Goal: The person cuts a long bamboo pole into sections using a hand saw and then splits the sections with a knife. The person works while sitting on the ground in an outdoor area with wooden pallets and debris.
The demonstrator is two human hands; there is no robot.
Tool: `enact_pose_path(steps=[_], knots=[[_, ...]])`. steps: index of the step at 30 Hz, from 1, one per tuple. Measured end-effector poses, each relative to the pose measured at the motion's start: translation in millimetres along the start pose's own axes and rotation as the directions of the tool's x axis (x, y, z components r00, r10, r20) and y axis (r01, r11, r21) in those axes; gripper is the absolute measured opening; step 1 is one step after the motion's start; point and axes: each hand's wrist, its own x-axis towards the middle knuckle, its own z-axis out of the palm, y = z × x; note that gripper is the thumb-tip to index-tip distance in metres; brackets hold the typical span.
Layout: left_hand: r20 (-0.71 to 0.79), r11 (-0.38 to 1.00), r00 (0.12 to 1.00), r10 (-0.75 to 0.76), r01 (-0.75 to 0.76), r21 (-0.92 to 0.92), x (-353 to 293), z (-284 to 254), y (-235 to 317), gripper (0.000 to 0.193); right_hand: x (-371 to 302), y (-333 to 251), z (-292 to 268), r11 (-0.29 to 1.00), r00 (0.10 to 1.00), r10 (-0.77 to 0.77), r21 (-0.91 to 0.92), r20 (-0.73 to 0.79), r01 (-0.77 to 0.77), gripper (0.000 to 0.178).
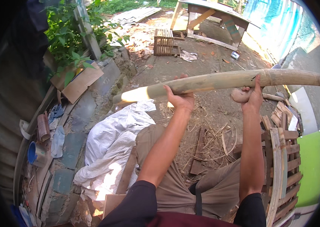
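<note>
1. A long bamboo pole is held level in the air, above the dirt ground and in front of the person's knees.
2. The left hand is placed under the pole near its middle; the fingers are curled up over the far side and closed around it.
3. The right hand is set further toward the thicker, right end; its thumb is raised against the pole and the fingers are wrapped loosely beneath, so a firm clasp cannot be confirmed there.
4. The paler, sunlit end of the pole is pointed left, above a crumpled white sack.
5. A slatted wooden crate is seen just beside the right forearm.
6. A small wooden cage is seen well apart, further up the ground.
</note>
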Motion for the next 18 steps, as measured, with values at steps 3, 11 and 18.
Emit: enact_pose_path(steps=[3, 11, 18], knots=[[0.009, 0.916, 0.982, -0.19, 0.174, 0.362, -9.1, -5.2, -7.0, 0.076, 7.6, -16.8, -15.5, 0.997, 0.998, -0.032, 0.062, -0.045, 0.034, 0.043], [-0.186, -0.346, 0.595, -0.782, -0.167, 0.923, -40.9, 16.6, -3.8, 0.064, 1.2, -42.5, -67.1, 0.961, 0.982, -0.181, -0.221, -0.059, 0.164, 0.029], [0.505, 0.12, 0.714, -0.484, -0.518, 0.847, -67.7, 78.2, -85.6, 0.051, -18.0, -61.5, -73.7, 0.832, 0.945, -0.317, -0.454, 0.083, 0.319, 0.033]])
